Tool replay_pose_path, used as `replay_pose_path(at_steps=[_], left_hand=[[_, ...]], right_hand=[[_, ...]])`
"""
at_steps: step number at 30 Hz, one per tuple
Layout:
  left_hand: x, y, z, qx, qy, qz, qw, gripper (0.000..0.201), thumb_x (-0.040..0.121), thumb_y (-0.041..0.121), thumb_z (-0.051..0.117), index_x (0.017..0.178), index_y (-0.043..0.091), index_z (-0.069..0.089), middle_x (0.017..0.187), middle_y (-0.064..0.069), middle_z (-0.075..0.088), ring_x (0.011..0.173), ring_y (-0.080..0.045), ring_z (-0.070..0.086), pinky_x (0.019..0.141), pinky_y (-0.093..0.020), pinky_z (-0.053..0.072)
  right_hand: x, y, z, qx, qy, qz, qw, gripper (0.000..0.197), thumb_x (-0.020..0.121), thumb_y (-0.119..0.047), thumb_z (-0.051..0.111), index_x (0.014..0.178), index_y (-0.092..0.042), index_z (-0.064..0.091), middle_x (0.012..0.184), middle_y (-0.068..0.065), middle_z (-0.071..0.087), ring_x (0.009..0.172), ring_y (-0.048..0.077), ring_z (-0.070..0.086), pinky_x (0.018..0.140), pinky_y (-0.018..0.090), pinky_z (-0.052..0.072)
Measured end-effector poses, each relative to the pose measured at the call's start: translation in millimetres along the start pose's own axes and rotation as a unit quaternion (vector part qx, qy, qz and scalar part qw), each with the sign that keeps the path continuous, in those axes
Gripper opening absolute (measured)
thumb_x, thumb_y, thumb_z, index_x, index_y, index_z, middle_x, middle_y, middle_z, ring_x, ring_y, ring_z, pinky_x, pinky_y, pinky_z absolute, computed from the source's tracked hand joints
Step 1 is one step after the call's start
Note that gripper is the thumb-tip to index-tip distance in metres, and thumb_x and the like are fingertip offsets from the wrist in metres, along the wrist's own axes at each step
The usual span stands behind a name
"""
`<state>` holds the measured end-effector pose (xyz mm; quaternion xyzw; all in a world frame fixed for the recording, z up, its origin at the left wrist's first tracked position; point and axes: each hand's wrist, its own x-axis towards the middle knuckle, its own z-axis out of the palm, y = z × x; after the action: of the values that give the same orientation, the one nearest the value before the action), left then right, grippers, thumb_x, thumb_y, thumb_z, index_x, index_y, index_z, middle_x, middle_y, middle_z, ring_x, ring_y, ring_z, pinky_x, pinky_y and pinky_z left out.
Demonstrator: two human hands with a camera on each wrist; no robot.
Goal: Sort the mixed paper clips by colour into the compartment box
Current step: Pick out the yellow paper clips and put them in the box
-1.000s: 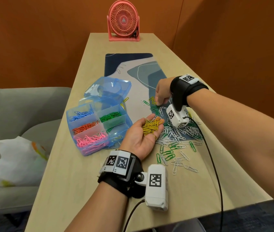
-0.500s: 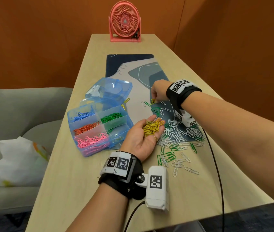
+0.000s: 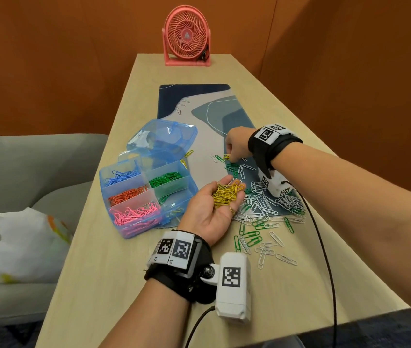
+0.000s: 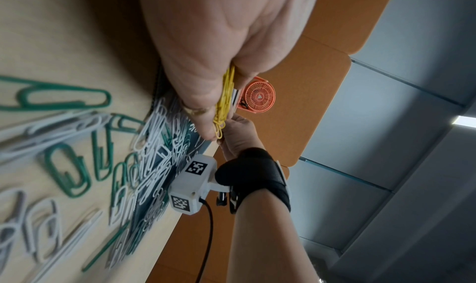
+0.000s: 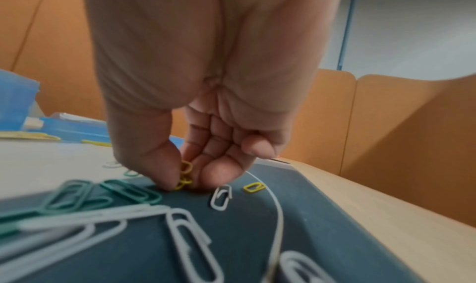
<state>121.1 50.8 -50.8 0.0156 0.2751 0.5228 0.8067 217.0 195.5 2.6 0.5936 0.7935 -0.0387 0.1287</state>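
Yellow clips (image 5: 185, 174) are being pinched at the right hand (image 3: 235, 146), while the left hand (image 3: 212, 209), nearer the box (image 3: 134, 197), is cupping a yellow pile (image 3: 225, 194).

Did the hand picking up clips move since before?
Yes. The right hand moved farther up the mat, toward the pink fan, away from the clip pile.

Right hand (image 5: 206, 112) is reaching down onto the dark mat (image 5: 322, 216), thumb and fingertip pinching a couple of yellow clips (image 5: 186, 173) (they're touching the mat). Another yellow clip (image 5: 254, 187) sits at 3 o'clock of them, a white clip (image 5: 221, 197) between, green clips (image 5: 108, 193) at 9 o'clock.
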Motion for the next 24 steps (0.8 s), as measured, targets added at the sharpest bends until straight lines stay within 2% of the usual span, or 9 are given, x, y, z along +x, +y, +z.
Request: replay_pose_path(at_steps=[9,11,13,14,16,18,21,22,24], left_hand=[[1,0,-1,0.0,-0.001,0.002,1.0,0.038,0.103,0.02,0.029,0.095,-0.002,0.058,0.096,-0.021,0.06,0.085,-0.032,0.06,0.06,-0.034,0.057],[1,0,-1,0.001,-0.001,0.002,1.0,0.038,0.103,0.02,0.029,0.095,-0.002,0.058,0.096,-0.021,0.06,0.086,-0.032,0.06,0.06,-0.035,0.057],[0,0,-1,0.004,-0.001,0.002,1.0,0.038,0.102,0.019,0.029,0.094,-0.003,0.059,0.096,-0.021,0.061,0.085,-0.032,0.061,0.06,-0.036,0.057],[0,0,-1,0.004,0.0,0.002,1.0,0.038,0.102,0.019,0.029,0.094,-0.003,0.059,0.095,-0.021,0.061,0.085,-0.032,0.061,0.06,-0.036,0.057],[-2,0,0,0.004,-0.001,0.0,1.0,0.038,0.102,0.02,0.03,0.094,-0.004,0.058,0.096,-0.021,0.061,0.085,-0.033,0.06,0.061,-0.037,0.057],[-5,1,0,0.002,-0.003,0.0,1.0,0.038,0.102,0.021,0.029,0.098,-0.005,0.057,0.102,-0.022,0.06,0.088,-0.035,0.06,0.069,-0.038,0.056],[-6,2,0,-0.018,-0.01,0.001,1.0,0.037,0.102,0.02,0.029,0.101,-0.009,0.053,0.105,-0.026,0.058,0.094,-0.038,0.057,0.094,-0.046,0.044],[-6,2,1,-0.024,-0.013,0.0,1.0,0.038,0.102,0.019,0.028,0.101,-0.01,0.053,0.103,-0.027,0.058,0.095,-0.039,0.056,0.097,-0.047,0.042],[-7,1,1,-0.028,-0.017,-0.005,0.999,0.041,0.102,0.021,0.028,0.1,-0.01,0.054,0.101,-0.027,0.058,0.093,-0.038,0.057,0.091,-0.046,0.047]], right_hand=[[-5,8,3,0.065,0.006,0.018,0.998,0.02,0.078,-0.016,0.071,0.093,-0.002,0.071,0.085,0.009,0.067,0.077,0.023,0.06,0.075,0.034,0.053],[-14,9,-1,0.064,0.003,0.015,0.998,0.014,0.076,-0.015,0.072,0.086,-0.004,0.072,0.083,0.009,0.07,0.073,0.021,0.059,0.07,0.031,0.052],[-26,10,-8,0.1,0.01,-0.002,0.995,0.003,0.073,-0.01,0.07,0.071,-0.01,0.069,0.072,0.005,0.068,0.063,0.017,0.057,0.063,0.027,0.048],[-34,9,-12,0.134,0.013,-0.02,0.991,0.01,0.073,-0.008,0.07,0.066,-0.013,0.066,0.067,0.003,0.067,0.059,0.013,0.056,0.06,0.025,0.046],[-54,5,-21,0.201,0.0,-0.061,0.978,0.01,0.077,-0.011,0.072,0.071,-0.016,0.066,0.066,0.0,0.068,0.056,0.007,0.059,0.054,0.02,0.045],[-74,-3,-26,0.224,-0.025,-0.096,0.969,0.007,0.078,-0.014,0.075,0.082,-0.014,0.069,0.07,-0.001,0.07,0.056,0.004,0.06,0.051,0.016,0.044],[-91,-12,-27,0.218,-0.066,-0.123,0.966,0.013,0.074,-0.019,0.08,0.083,-0.019,0.071,0.064,-0.01,0.068,0.052,-0.003,0.058,0.048,0.011,0.043],[-92,-12,-27,0.222,-0.07,-0.124,0.965,0.013,0.074,-0.02,0.08,0.083,-0.02,0.071,0.063,-0.011,0.067,0.05,-0.004,0.057,0.048,0.01,0.042],[-90,-8,-31,0.224,-0.055,-0.109,0.967,0.01,0.076,-0.019,0.079,0.082,-0.02,0.071,0.062,-0.011,0.066,0.049,-0.004,0.057,0.048,0.01,0.042]])
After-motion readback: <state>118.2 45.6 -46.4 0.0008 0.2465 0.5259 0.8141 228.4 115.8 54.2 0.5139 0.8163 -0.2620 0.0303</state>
